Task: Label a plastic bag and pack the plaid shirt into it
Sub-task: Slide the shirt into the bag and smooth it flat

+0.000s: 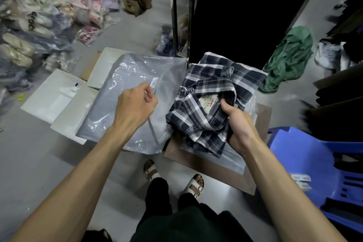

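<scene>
A folded navy-and-white plaid shirt [212,92] lies at centre right, its neck label facing up. My right hand [236,122] grips its near right edge by the collar. Left of it spreads a clear plastic bag [125,76], lying over white boxes. My left hand [135,104] pinches the bag's film near its right edge. A small white label [154,81] sits on the bag just above my left fingers.
White boxes [57,96] lie under and left of the bag. A brown cardboard box [220,173] sits under the shirt. A blue plastic chair [314,167] stands right, a green garment [288,59] behind. Bagged clothes [39,17] pile up far left. My sandalled feet [172,177] show below.
</scene>
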